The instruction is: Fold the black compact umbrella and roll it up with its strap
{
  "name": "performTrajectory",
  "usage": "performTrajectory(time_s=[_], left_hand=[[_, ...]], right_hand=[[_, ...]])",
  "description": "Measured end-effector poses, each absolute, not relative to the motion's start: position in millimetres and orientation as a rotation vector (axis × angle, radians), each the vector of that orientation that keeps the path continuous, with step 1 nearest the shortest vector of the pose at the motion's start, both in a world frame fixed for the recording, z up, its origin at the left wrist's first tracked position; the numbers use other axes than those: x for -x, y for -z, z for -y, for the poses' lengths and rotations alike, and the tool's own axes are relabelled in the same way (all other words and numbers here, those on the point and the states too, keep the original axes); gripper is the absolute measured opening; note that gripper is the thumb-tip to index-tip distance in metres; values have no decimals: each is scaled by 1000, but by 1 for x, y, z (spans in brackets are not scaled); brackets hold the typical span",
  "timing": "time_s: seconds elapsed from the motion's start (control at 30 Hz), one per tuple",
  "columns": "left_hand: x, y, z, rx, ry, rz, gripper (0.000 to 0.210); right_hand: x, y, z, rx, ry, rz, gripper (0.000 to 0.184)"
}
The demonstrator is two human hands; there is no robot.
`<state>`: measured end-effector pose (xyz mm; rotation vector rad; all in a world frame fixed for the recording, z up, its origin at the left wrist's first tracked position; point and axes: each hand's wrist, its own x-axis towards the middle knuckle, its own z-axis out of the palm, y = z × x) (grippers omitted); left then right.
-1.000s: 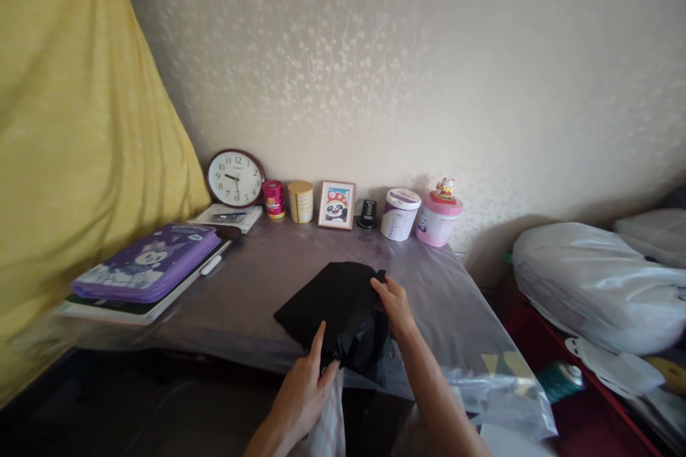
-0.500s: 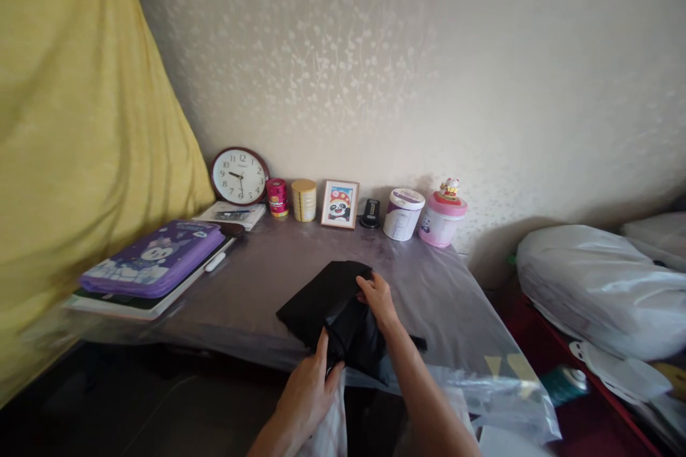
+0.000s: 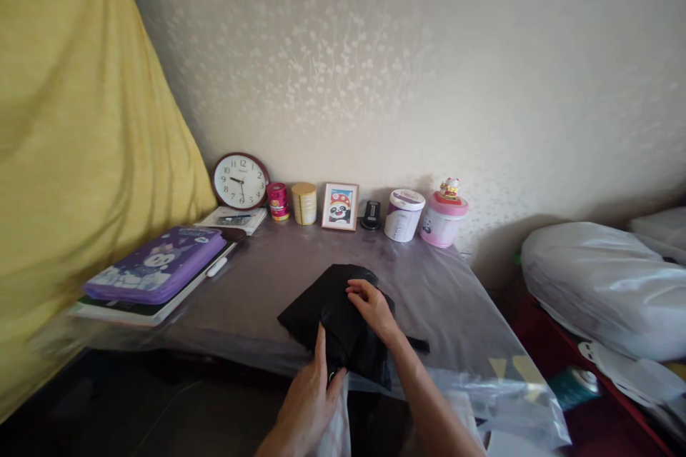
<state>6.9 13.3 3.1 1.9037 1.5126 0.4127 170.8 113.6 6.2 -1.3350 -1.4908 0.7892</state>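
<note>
A black folding umbrella (image 3: pixel 308 303), its loose cloth panels bunched and spread, lies at the front edge of the table. My left hand (image 3: pixel 314 389) is closed round its near end, with the index finger stretched along the cloth and a small shiny ring showing by the thumb. From the right, my right hand (image 3: pixel 372 307) has its fingers bent over the upper folds, pinching the cloth; its thumb is mostly hidden. A short black strap (image 3: pixel 418 344) sticks out to the right, beyond my right forearm.
Along the wall stand a clock (image 3: pixel 241 182), a pink can (image 3: pixel 277 202), a yellow can (image 3: pixel 304 204), a framed panda picture (image 3: pixel 340 207) and two tubs (image 3: pixel 404 216). A purple case (image 3: pixel 155 264) lies on books at left. A plastic-wrapped bundle (image 3: pixel 600 285) sits right.
My right hand has shifted slightly left and down over the umbrella, and a cloth fold now lies flatter beneath it. My left hand keeps its hold. The view has tilted slightly.
</note>
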Motion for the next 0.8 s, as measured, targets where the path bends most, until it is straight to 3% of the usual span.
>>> performTrajectory(time_s=[0.13,0.33,0.43,0.63,0.8], left_hand=[[-9,-6,-10,-1972,-502,-1478,76],[-13,-6,-15,-2176,-158,-1561,67],[-14,-4,-18,-2153,-182,-1558,66],[-14,1,-19,-2099,-214,-1581,58],[-13,5,-21,-2087,-214,-1534,44]], right_hand=[[-166,-7,-108,1406,-507,1779,25],[-159,-9,-103,1454,-251,1936,21],[-158,-11,-100,1438,-184,1960,18],[-147,-24,-78,1264,-167,2091,21],[-138,-33,-64,935,-398,2273,26]])
